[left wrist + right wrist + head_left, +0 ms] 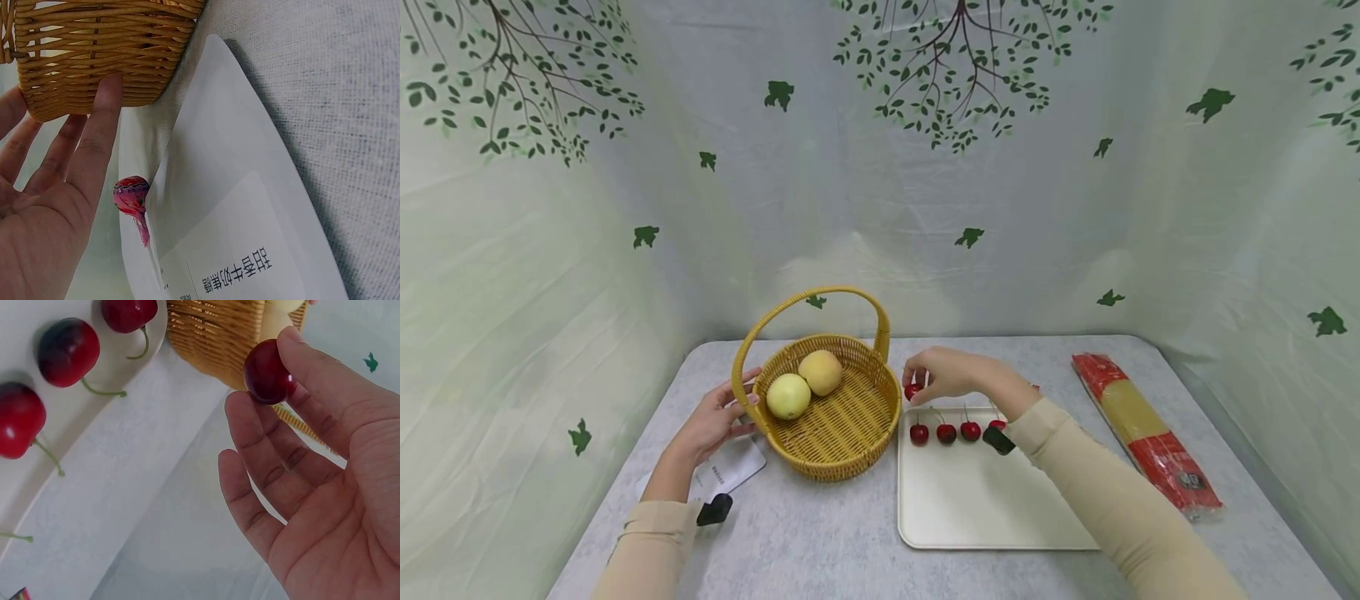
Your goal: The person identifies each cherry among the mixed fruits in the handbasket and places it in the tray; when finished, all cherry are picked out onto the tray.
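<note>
In the head view, my right hand (951,372) pinches a dark red cherry (270,372) between thumb and fingers, above the far left corner of a cream tray (992,508). Several cherries (946,433) with green stems lie in a row along the tray's far side. Left of the tray stands a yellow wicker basket (831,467) with an arched handle. Inside it are two round yellowish fruits (788,397). My left hand (711,425) touches the basket's left side, its fingers extended and spread against the weave.
A white packet (231,187) with dark lettering lies under my left hand, with a wrapped lollipop (131,197) beside it. To the tray's right is a long red and yellow packet (1142,425). A leaf-printed curtain (910,192) hangs behind the table.
</note>
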{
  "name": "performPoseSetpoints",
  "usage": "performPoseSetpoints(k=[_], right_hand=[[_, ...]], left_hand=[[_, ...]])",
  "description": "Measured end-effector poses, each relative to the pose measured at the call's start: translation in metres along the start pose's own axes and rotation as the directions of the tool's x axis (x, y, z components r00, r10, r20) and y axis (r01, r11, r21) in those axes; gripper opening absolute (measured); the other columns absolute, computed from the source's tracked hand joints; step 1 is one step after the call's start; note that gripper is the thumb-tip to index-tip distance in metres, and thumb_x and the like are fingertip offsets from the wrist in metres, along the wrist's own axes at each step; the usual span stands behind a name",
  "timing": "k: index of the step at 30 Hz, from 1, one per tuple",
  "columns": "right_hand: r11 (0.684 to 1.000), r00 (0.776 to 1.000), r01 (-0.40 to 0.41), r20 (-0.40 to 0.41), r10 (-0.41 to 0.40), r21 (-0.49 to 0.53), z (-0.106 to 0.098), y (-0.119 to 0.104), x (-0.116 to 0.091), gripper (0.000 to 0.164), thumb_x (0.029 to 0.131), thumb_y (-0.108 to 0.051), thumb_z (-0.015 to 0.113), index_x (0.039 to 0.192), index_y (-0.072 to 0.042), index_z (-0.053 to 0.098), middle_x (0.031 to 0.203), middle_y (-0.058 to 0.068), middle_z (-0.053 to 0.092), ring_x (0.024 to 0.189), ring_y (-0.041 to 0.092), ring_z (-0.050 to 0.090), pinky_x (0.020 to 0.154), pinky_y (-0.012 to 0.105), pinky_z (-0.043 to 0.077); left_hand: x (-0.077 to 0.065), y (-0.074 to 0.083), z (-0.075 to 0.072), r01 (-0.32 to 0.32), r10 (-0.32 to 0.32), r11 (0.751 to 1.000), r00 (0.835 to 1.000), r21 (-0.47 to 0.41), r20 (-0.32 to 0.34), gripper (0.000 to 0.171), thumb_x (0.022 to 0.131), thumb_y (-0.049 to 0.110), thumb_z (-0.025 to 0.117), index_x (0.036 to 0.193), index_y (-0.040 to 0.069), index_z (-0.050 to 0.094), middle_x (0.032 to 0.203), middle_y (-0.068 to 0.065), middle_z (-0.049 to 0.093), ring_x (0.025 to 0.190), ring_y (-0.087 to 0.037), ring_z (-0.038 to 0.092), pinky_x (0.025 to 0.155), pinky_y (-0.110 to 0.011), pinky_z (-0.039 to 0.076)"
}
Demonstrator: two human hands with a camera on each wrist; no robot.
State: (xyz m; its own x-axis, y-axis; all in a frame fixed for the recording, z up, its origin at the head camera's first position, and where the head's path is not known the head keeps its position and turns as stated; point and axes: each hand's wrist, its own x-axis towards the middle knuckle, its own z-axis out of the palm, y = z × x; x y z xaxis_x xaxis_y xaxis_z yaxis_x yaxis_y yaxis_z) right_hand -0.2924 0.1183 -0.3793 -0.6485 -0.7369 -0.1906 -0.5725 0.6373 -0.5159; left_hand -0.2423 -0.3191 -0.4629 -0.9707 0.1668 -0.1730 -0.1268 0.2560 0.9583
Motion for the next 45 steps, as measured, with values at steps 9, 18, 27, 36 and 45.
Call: performPoseSetpoints(k=[9, 18, 27, 36, 45], right_hand=[[0.998, 0.999, -0.043, -0.026, 0.044, 0.048, -0.002, 0.016, -0.020, 0.017, 0.099, -0.024, 0.080, 0.112, -0.017, 0.073, 0.100, -0.003, 0.072, 0.096, 0.016, 0.068, 0.089, 0.031, 0.058], [0.992, 0.993, -0.091, -0.070, 0.098, 0.090, -0.001, 0.036, -0.047, 0.014, 0.100, -0.020, 0.078, 0.112, -0.014, 0.073, 0.102, -0.001, 0.072, 0.096, 0.017, 0.066, 0.089, 0.034, 0.059], [0.980, 0.974, -0.161, -0.140, 0.177, 0.121, 0.007, 0.059, -0.076, 0.018, 0.099, -0.019, 0.080, 0.115, -0.013, 0.075, 0.104, 0.001, 0.074, 0.094, 0.018, 0.067, 0.081, 0.032, 0.059], [0.967, 0.954, -0.214, -0.182, 0.238, 0.142, 0.015, 0.082, -0.101, 0.023, 0.097, -0.019, 0.082, 0.115, -0.010, 0.073, 0.106, 0.003, 0.073, 0.093, 0.018, 0.065, 0.082, 0.032, 0.061], [0.950, 0.937, -0.245, -0.204, 0.283, 0.191, 0.021, 0.104, -0.130, 0.026, 0.096, -0.020, 0.082, 0.116, -0.007, 0.072, 0.107, 0.005, 0.072, 0.099, 0.022, 0.066, 0.088, 0.038, 0.062]], left_hand=[[0.001, 0.000, -0.002, -0.008, 0.008, 1.000, 1.000, -0.023, 0.009, 0.067, 0.113, 0.019, 0.058, 0.172, 0.017, 0.027, 0.174, -0.023, 0.027, 0.116, -0.008, 0.065, 0.096, -0.035, 0.063], [0.002, -0.001, -0.002, -0.003, 0.003, 1.000, 1.000, -0.017, 0.010, 0.069, 0.112, 0.023, 0.060, 0.172, 0.019, 0.027, 0.173, -0.021, 0.030, 0.118, -0.007, 0.063, 0.099, -0.038, 0.063], [0.002, -0.001, -0.002, -0.002, 0.002, 1.000, 1.000, -0.024, 0.012, 0.069, 0.111, 0.023, 0.060, 0.172, 0.019, 0.027, 0.172, -0.021, 0.032, 0.117, -0.008, 0.064, 0.099, -0.039, 0.063], [0.002, -0.001, -0.002, -0.002, 0.002, 0.999, 1.000, -0.037, 0.011, 0.067, 0.112, 0.020, 0.059, 0.172, 0.017, 0.028, 0.171, -0.023, 0.030, 0.113, -0.005, 0.066, 0.095, -0.034, 0.063], [0.003, -0.003, -0.002, -0.002, 0.002, 0.999, 1.000, -0.039, 0.013, 0.068, 0.111, 0.021, 0.060, 0.172, 0.018, 0.028, 0.173, -0.022, 0.029, 0.114, -0.005, 0.067, 0.095, -0.034, 0.063]])
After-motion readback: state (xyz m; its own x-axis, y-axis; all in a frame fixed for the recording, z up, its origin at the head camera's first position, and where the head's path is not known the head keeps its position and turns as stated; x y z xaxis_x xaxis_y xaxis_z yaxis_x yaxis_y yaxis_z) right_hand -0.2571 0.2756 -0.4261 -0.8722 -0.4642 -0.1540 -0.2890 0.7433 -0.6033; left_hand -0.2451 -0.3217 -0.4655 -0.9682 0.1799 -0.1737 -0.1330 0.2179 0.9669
